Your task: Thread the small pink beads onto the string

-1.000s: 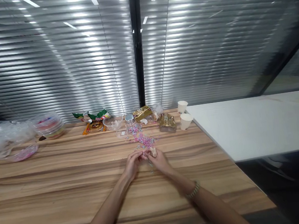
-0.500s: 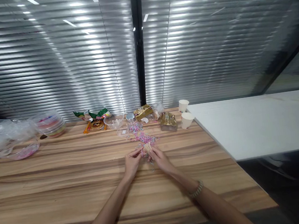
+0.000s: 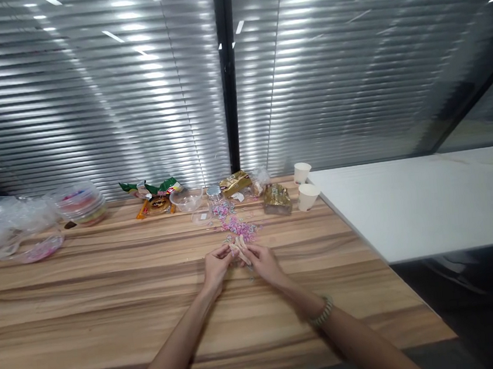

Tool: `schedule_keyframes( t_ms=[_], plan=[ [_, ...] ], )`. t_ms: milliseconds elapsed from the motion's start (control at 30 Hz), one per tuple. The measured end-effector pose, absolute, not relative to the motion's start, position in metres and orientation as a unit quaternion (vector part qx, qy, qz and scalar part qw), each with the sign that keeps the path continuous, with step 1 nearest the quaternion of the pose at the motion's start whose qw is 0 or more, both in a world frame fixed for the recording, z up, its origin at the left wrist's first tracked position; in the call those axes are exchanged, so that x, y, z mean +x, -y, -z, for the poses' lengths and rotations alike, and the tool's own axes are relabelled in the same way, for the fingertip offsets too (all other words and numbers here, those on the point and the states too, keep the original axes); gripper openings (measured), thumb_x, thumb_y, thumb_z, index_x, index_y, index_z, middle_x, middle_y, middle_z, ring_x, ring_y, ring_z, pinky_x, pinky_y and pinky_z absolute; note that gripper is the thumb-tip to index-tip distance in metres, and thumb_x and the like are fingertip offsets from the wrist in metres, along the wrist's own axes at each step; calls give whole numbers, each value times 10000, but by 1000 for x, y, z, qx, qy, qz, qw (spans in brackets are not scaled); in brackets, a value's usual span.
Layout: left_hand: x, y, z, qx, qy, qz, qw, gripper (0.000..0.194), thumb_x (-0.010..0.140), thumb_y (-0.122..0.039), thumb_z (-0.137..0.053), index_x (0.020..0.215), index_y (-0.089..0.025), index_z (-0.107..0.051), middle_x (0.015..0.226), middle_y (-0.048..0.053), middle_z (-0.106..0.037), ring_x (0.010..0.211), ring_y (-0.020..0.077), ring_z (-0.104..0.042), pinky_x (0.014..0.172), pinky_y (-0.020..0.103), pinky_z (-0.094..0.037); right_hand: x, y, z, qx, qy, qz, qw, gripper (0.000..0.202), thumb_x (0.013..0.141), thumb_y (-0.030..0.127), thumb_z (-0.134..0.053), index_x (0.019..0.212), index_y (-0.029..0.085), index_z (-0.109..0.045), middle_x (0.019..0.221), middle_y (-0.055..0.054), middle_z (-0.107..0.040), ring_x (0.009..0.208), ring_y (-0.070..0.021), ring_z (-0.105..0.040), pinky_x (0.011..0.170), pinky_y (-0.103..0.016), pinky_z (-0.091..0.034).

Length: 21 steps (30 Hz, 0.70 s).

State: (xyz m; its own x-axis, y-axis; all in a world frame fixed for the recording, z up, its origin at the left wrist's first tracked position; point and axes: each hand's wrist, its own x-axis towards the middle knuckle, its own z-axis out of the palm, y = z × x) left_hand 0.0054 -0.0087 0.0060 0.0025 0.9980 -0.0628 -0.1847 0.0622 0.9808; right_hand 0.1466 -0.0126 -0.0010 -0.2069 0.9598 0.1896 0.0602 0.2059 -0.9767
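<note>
Over the table's middle, my left hand (image 3: 216, 266) and my right hand (image 3: 265, 262) meet at the fingertips, both with fingers closed. Between them is a small cream-coloured piece (image 3: 243, 249) with narrow, finger-like parts; its exact kind is too small to make out. My right fingers pinch its right side, my left fingertips its left end, where a bit of pink shows. Just beyond the hands lies a loose heap of tiny pink, purple and pale blue rings (image 3: 239, 227), like small rubber bands. More of them spill by a small clear jar (image 3: 214, 193).
Behind the heap stand a clear bowl (image 3: 187, 200), snack packets (image 3: 159, 203), gold packages (image 3: 276, 198) and two paper cups (image 3: 308, 196). Stacked clear tubs (image 3: 79, 203) and plastic bags (image 3: 7, 218) fill the left back. A white table (image 3: 425, 207) adjoins on the right.
The cream-coloured piece has turned and spread wider between my fingers. My left fingertips have closed in on it, where a pink band stood out between the hands before.
</note>
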Motion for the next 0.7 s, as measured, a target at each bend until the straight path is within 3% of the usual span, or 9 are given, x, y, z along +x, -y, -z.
schedule_keyframes(
  t_ms=[200,467,700],
  plan=[
    [3,6,0,420,-484,-542,544,405,534,-358,-793,849,-111,-730,779,97,-718,580,125,-574,523,216,-420,147,9,8,-429,603,-472,479,415,812,523,-462,758,148,-631,522,9,-533,507,-124,-489,515,-227,-388],
    [0,4,-7,393,-521,-561,509,452,484,-398,-804,826,-111,-730,767,111,-719,613,151,-599,486,212,-387,145,4,14,-383,577,-547,470,419,758,530,-547,902,148,-640,679,-6,-571,571,-106,-475,547,-230,-390],
    [-2,2,-10,388,-523,-566,505,505,470,-418,-806,847,-93,-722,815,132,-721,648,164,-616,499,211,-398,147,8,7,-364,582,-584,434,392,717,527,-605,771,139,-590,637,-2,-581,527,-98,-514,526,-234,-429]
  ],
)
